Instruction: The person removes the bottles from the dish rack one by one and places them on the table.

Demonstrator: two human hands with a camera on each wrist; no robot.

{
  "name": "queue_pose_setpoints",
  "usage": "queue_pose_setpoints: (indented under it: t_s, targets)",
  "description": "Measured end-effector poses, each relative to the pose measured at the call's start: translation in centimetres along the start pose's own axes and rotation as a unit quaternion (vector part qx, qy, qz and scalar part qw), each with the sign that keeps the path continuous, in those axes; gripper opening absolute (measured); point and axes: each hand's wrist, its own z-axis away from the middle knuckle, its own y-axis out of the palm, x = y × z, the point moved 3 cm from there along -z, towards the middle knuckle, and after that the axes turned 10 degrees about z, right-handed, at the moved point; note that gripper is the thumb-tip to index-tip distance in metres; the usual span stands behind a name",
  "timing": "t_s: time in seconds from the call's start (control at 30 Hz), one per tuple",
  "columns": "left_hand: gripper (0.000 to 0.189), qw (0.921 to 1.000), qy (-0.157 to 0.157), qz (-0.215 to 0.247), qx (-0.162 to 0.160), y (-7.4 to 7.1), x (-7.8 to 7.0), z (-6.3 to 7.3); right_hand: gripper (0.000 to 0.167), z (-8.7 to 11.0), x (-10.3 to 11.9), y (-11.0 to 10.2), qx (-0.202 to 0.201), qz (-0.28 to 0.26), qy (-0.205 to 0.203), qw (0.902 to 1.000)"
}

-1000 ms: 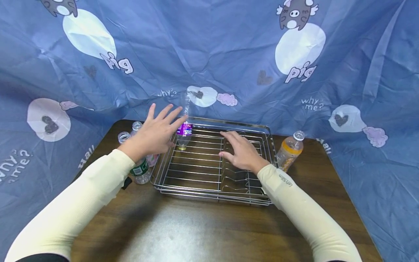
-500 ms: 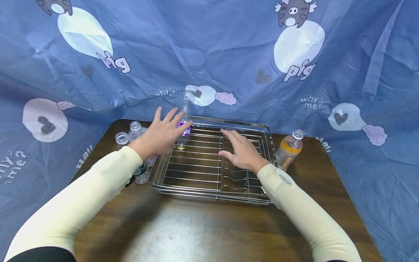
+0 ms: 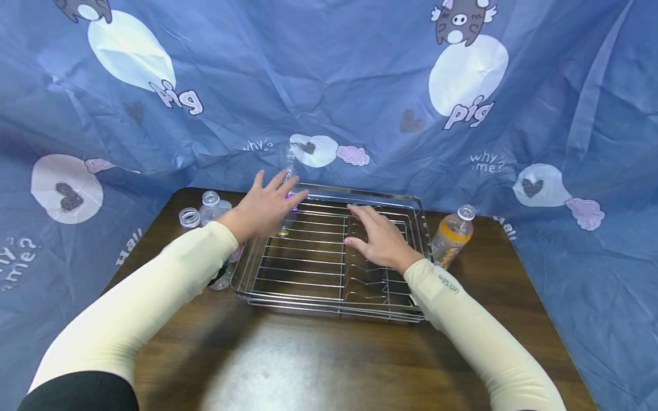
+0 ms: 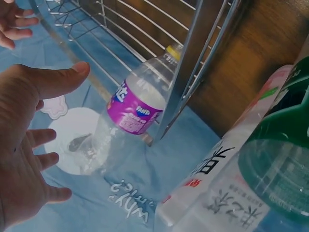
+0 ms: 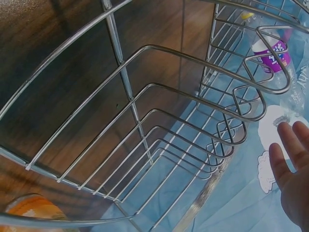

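Note:
A chrome wire dish rack (image 3: 303,299) stands on the brown table. At its back left corner a clear Fanta bottle with a purple label (image 4: 135,108) stands upside down, its yellow cap at the bottom. My left hand (image 3: 264,210), fingers spread and holding nothing, hovers over the rack's left side and partly covers the bottle in the head view. In the left wrist view a gap shows between thumb and bottle. Over the curved wire dividers (image 5: 159,113) on the rack's right half is my right hand (image 3: 377,237), fingers extended, nothing in its grasp.
Several capless clear bottles (image 3: 209,208) stand left of the rack, partly behind my left forearm; one has a green label (image 4: 285,159). Right of the rack is an orange-labelled bottle (image 3: 452,237). A blue printed cloth (image 3: 329,74) hangs close behind the table.
My left hand has moved to the right over the rack, covering more of the Fanta bottle's label. My right hand has stayed nearly in place.

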Motion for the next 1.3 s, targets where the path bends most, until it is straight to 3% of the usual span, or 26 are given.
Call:
queue_pose_setpoints:
  t_s: [0.27,0.53,0.9,1.13,1.3]
  targets:
    - [0.092,0.9997,-0.005,-0.018,0.014,1.3,0.2,-1.0,0.077,0.1,-0.1,0.1,-0.004,-0.006,0.0,1.0]
    - [0.088,0.9969,-0.007,-0.055,0.057,2.6,-0.1,-1.5,0.077,0.9,-0.1,0.5,0.008,-0.012,0.011,0.9998]
    - [0.08,0.995,0.009,-0.092,0.037,2.5,0.2,-2.1,0.076,0.3,-0.4,0.2,-0.016,-0.002,0.0,0.9999]
    - [0.071,0.9933,0.01,-0.105,0.048,3.0,0.1,-2.8,0.075,0.4,-0.5,0.2,-0.021,-0.001,-0.001,0.9998]
    - [0.068,0.9892,0.015,-0.137,0.049,3.2,0.1,-3.1,0.074,0.3,-0.4,0.1,-0.016,0.005,-0.005,0.9998]
